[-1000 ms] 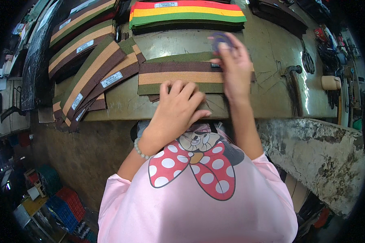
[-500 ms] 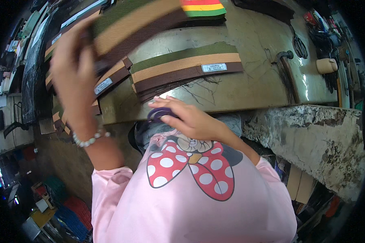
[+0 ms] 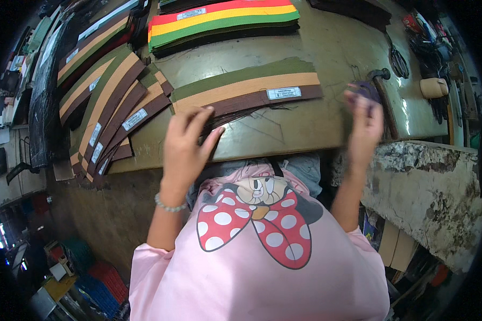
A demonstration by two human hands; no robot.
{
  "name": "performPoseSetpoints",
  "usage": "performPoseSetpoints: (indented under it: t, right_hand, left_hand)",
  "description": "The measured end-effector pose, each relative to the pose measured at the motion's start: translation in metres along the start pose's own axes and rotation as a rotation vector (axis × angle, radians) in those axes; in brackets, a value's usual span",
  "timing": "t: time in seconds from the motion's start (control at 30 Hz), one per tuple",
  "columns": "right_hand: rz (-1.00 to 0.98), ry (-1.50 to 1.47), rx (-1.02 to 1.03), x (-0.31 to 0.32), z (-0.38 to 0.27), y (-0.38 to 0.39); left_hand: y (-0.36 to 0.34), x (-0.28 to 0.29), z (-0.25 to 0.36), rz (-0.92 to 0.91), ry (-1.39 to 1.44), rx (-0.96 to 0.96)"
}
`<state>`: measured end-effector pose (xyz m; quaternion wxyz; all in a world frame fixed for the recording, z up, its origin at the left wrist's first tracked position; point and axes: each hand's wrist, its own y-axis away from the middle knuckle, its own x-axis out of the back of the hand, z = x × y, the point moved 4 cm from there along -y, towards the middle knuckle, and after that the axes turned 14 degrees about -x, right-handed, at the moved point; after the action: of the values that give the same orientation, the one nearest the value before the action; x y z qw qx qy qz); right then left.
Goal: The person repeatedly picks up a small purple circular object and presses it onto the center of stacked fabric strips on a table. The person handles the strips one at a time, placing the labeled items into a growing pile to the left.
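A stack of green, tan and brown striped fabric strips (image 3: 235, 85) lies on the table before me, with a white label near its right end. At its near left corner, my left hand (image 3: 190, 139) has thumb and fingers apart, with the fingertips on or just over the brown edge. My right hand (image 3: 365, 123) is to the right, beside the hammer, its fingers closed on a purple looped tool (image 3: 367, 92). Motion blurs that tool; its loops resemble scissor handles. Loose dark threads (image 3: 268, 120) trail from the stack's near edge.
More striped strips (image 3: 112, 107) lie fanned at the left. Behind sits a red, yellow and green stack (image 3: 225, 24). A hammer (image 3: 383, 101), a dark wire-like coil (image 3: 397, 61) and a tan thread cone (image 3: 432, 88) are on the right. A worn ledge (image 3: 412, 182) adjoins the table.
The striped bundle in my left hand has been let go at the left, and that hand has come back to the middle stack. My right hand has swung right with the purple tool.
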<state>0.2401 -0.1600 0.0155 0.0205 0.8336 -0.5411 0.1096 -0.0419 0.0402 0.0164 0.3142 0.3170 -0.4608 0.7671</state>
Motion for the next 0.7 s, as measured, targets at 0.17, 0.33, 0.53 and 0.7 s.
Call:
performPoseSetpoints:
  t: [0.17, 0.33, 0.53, 0.7]
  right_hand:
    - [-0.654, 0.107, 0.146, -0.124, -0.02, 0.036]
    - [-0.766, 0.138, 0.27, -0.146, -0.022, 0.033]
    - [-0.728, 0.186, 0.388, -0.146, -0.018, 0.039]
    - [-0.703, 0.182, 0.35, -0.145, -0.018, 0.04]
  left_hand:
    - [-0.006, -0.016, 0.013, 0.118, -0.072, -0.031]
    - [-0.003, -0.02, 0.017, 0.137, -0.041, 0.026]
    - [-0.001, -0.024, 0.022, 0.155, 0.016, 0.043]
    - [-0.004, -0.021, 0.019, 0.237, -0.056, 0.084]
